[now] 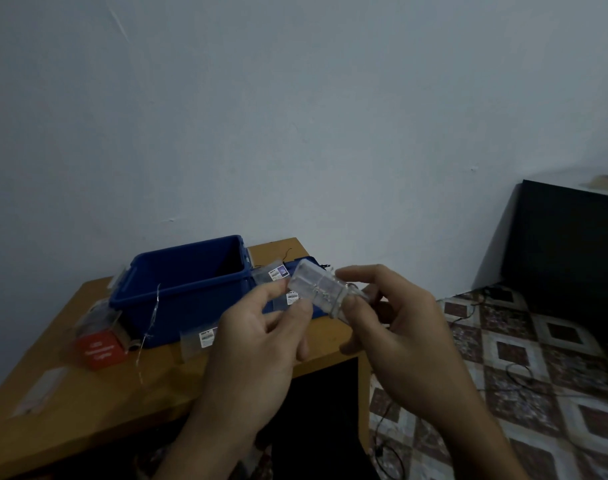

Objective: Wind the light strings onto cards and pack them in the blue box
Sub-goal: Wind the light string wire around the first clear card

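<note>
Above the table's near right corner, left hand and right hand both pinch a clear card wrapped in light string. The blue box stands open behind.

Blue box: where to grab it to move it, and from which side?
Probably best to take the blue box by the rims of its two short ends, coming down from above. It sits open and upright, with a long side facing the camera. Skip the front wall, because a light string hangs over it. The left hand and right hand both hold the wound card.
</note>
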A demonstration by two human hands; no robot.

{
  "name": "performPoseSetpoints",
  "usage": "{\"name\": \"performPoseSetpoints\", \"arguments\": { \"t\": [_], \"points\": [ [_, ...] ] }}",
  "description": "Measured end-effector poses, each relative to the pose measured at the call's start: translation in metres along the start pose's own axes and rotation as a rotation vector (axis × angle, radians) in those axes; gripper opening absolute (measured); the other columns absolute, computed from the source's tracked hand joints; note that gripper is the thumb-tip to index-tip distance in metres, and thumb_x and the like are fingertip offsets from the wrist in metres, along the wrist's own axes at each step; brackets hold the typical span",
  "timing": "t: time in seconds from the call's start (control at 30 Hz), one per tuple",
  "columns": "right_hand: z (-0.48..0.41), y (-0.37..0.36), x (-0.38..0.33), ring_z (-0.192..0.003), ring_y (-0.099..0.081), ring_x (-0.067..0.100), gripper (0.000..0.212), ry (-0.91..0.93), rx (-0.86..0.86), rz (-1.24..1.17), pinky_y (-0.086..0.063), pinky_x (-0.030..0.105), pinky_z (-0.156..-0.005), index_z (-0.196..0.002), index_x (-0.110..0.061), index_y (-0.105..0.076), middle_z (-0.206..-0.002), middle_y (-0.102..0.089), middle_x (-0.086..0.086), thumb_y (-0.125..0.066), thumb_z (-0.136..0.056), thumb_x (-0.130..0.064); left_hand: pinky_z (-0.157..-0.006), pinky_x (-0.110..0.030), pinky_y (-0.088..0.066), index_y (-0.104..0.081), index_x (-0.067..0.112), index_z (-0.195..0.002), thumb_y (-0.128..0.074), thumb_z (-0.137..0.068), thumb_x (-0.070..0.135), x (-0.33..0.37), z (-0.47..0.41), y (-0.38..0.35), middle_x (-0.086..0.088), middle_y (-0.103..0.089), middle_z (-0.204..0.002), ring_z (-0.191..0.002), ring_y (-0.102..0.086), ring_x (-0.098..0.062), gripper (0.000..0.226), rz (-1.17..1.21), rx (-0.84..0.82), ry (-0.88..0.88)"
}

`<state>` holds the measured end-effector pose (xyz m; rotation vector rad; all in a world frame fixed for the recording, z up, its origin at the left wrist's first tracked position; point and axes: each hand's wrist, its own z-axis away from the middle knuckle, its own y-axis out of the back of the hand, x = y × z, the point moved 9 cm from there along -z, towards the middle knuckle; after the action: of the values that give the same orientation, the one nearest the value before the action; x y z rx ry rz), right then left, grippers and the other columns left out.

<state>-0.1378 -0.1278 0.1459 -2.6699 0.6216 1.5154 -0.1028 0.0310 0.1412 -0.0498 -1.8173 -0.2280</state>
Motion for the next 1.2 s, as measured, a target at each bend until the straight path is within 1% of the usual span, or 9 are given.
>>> {"name": "performPoseSetpoints", "arguments": {
  "t": [0.1, 0.2, 0.27, 0.4, 0.47, 0.57, 0.93, 1.1, 1.2],
  "points": [
    [-0.001, 0.0, 0.003, -0.06, -0.065, 0.03, 0.022, -0.033, -0.022, -0.074, -0.063, 0.044, -0.058, -0.109, -0.028, -0.071, -0.065, -0.056, -0.006, -0.06, -0.098, -0.013, -0.038, -0.021, -0.026, -0.062, 0.022, -0.121, -0.061, -0.095, 0.027, -0.007, -0.003, -0.002, 0.0, -0.045, -0.05, -0.039, -0.032, -0.008, 0.027, 0.116, -0.056, 0.105],
    [-0.003, -0.002, 0.006, -0.055, -0.066, 0.024, 0.022, -0.051, -0.043, -0.117, -0.061, 0.053, -0.06, -0.11, -0.028, -0.071, -0.066, -0.056, -0.004, -0.06, -0.098, -0.013, -0.038, -0.022, -0.025, -0.068, 0.02, -0.118, -0.058, -0.096, 0.028, -0.002, -0.005, -0.004, 0.0, -0.041, -0.05, -0.04, -0.031, -0.008, 0.025, 0.101, -0.11, 0.073],
    [-0.004, -0.004, 0.007, -0.055, -0.066, 0.024, 0.027, -0.075, -0.073, -0.178, -0.062, 0.055, -0.062, -0.113, -0.029, -0.071, -0.068, -0.054, -0.002, -0.059, -0.098, -0.01, -0.04, -0.023, -0.025, -0.069, 0.021, -0.116, -0.058, -0.096, 0.029, -0.001, -0.008, -0.003, 0.0, -0.041, -0.051, -0.041, -0.03, -0.009, 0.024, 0.079, -0.115, 0.05],
    [-0.003, -0.008, 0.009, -0.059, -0.06, 0.028, 0.036, -0.136, -0.166, -0.3, -0.063, 0.044, -0.064, -0.118, -0.032, -0.073, -0.073, -0.05, 0.015, -0.055, -0.099, -0.006, -0.041, -0.022, -0.027, -0.073, 0.019, -0.106, -0.057, -0.097, 0.027, 0.001, -0.011, -0.001, 0.001, -0.043, -0.051, -0.042, -0.032, -0.008, 0.02, 0.027, -0.126, 0.014],
    [-0.003, -0.01, 0.011, -0.059, -0.058, 0.027, 0.036, -0.169, -0.187, -0.343, -0.061, 0.041, -0.063, -0.115, -0.03, -0.074, -0.074, -0.049, 0.014, -0.055, -0.098, -0.004, -0.042, -0.019, -0.029, -0.074, 0.017, -0.099, -0.057, -0.097, 0.026, 0.001, -0.012, 0.0, 0.001, -0.045, -0.051, -0.043, -0.034, -0.007, 0.02, -0.001, -0.128, 0.0],
    [-0.003, -0.012, 0.014, -0.059, -0.059, 0.026, 0.035, -0.202, -0.201, -0.364, -0.061, 0.042, -0.063, -0.112, -0.028, -0.075, -0.076, -0.052, 0.012, -0.056, -0.098, -0.003, -0.041, -0.018, -0.03, -0.074, 0.015, -0.096, -0.057, -0.097, 0.022, -0.001, -0.013, -0.001, 0.002, -0.045, -0.05, -0.042, -0.035, -0.006, 0.018, -0.013, -0.137, 0.003],
    [-0.002, -0.014, 0.016, -0.057, -0.059, 0.025, 0.035, -0.243, -0.2, -0.37, -0.06, 0.042, -0.061, -0.105, -0.026, -0.075, -0.073, -0.053, 0.009, -0.053, -0.097, -0.001, -0.039, -0.019, -0.026, -0.069, 0.013, -0.103, -0.057, -0.097, 0.016, -0.007, -0.012, -0.004, 0.0, -0.041, -0.051, -0.04, -0.03, -0.007, 0.013, 0.032, -0.175, 0.064],
    [-0.002, -0.015, 0.017, -0.057, -0.06, 0.025, 0.036, -0.241, -0.189, -0.362, -0.06, 0.044, -0.063, -0.107, -0.028, -0.075, -0.073, -0.053, 0.009, -0.053, -0.098, -0.002, -0.04, -0.022, -0.025, -0.068, 0.018, -0.105, -0.057, -0.097, 0.019, -0.011, -0.012, -0.004, 0.001, -0.042, -0.052, -0.042, -0.031, -0.008, 0.013, 0.035, -0.192, 0.095],
    [-0.003, -0.015, 0.018, -0.058, -0.058, 0.024, 0.036, -0.238, -0.178, -0.385, -0.06, 0.042, -0.062, -0.108, -0.027, -0.075, -0.073, -0.052, 0.008, -0.053, -0.098, -0.002, -0.041, -0.022, -0.027, -0.067, 0.022, -0.109, -0.058, -0.097, 0.023, -0.014, -0.014, -0.003, 0.002, -0.044, -0.053, -0.043, -0.033, -0.008, 0.015, 0.032, -0.197, 0.1]
  ]
}}
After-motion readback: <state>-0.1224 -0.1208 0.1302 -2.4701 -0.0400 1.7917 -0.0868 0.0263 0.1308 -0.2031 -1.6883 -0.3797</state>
